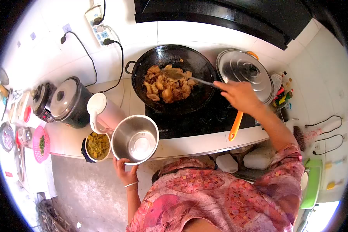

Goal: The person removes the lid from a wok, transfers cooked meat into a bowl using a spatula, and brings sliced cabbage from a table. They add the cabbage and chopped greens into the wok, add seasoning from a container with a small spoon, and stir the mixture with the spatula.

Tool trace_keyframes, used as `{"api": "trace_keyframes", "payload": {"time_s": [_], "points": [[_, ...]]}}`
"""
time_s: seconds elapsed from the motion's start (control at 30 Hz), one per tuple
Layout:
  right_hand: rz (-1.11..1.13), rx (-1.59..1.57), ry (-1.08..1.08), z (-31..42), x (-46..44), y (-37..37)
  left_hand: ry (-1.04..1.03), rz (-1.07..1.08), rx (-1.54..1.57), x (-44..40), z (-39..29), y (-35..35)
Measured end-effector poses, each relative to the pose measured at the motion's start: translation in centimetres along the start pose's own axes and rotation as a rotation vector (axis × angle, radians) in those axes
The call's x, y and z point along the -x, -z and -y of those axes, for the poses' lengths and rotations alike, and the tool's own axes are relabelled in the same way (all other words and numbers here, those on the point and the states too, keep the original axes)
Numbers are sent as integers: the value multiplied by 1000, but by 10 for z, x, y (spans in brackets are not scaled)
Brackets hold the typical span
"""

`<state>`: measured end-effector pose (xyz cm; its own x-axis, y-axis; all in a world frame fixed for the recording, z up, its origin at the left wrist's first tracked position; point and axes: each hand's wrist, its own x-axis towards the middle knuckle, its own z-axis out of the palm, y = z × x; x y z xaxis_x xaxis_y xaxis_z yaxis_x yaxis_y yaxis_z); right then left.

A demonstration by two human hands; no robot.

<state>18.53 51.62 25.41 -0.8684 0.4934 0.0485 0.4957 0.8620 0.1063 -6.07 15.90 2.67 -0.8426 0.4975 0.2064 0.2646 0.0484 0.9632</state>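
Observation:
My right hand is closed around the handle of a metal spatula. The spatula's head lies among browned chunks of meat in a large black wok. With my left hand I grip the lower rim of a stainless steel basin, tilted so that its bare inside faces me. Just left of the basin is a bowl of yellowish-green food. Behind it stands a pale pink jug with a white lid.
A glass-topped lid covers a pan with an orange handle right of the wok. A black cooker stands at left, near a pink basket. Bottles crowd the right corner. A dark range hood hangs above.

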Motion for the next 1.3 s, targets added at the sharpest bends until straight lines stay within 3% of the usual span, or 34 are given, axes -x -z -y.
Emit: {"api": "trace_keyframes", "payload": {"time_s": [0.03, 0.1, 0.17, 0.23, 0.3, 0.33, 0.37, 0.43, 0.5, 0.6, 0.7, 0.8, 0.83, 0.9, 0.97, 1.07, 1.3], "points": [[2, 2, 1, -5, 2, 6, 2, -1, 2, 0, 3, 0], [-8, -178, -191, -21, -2, 17, -10, 10, 4, 0, 6, 0], [-107, -300, -184, -50, -8, 14, -19, -1, 3, -1, 5, -1], [-182, -196, -79, -85, -16, 2, -27, -17, 1, 1, 4, -1], [292, -629, -524, -98, -27, 7, -6, -48, 12, 4, 3, 0], [374, -821, -523, -107, -31, -2, 16, -48, -15, 6, -1, 1], [378, -817, -515, -106, -38, -13, 20, -56, -15, 8, -1, 2], [521, -1294, -689, -88, -49, -38, 20, -68, -42, 10, 0, 3], [465, -1558, -665, -68, -62, -86, 45, -89, -12, 14, 2, 3], [341, -1658, -628, -26, -82, -111, 74, -98, -41, 14, -1, 3], [198, -1502, -557, -13, -83, -111, 53, -88, -42, 16, -8, 7], [29, -985, -297, -18, -85, -110, 55, -100, -61, 17, -11, 7], [29, -985, -297, -13, -81, -94, 56, -100, -61, 17, -11, 7], [-17, -509, -155, -1, -70, -62, 16, -79, -17, 16, -10, 6], [-61, -442, -63, 4, -57, -54, 0, -58, -19, 14, -8, 7], [-83, 25, 145, 16, -36, -37, 10, -49, -24, 12, -4, 6], [-36, 244, 229, 30, 15, -7, 21, -10, 15, 4, -3, 4]]}}
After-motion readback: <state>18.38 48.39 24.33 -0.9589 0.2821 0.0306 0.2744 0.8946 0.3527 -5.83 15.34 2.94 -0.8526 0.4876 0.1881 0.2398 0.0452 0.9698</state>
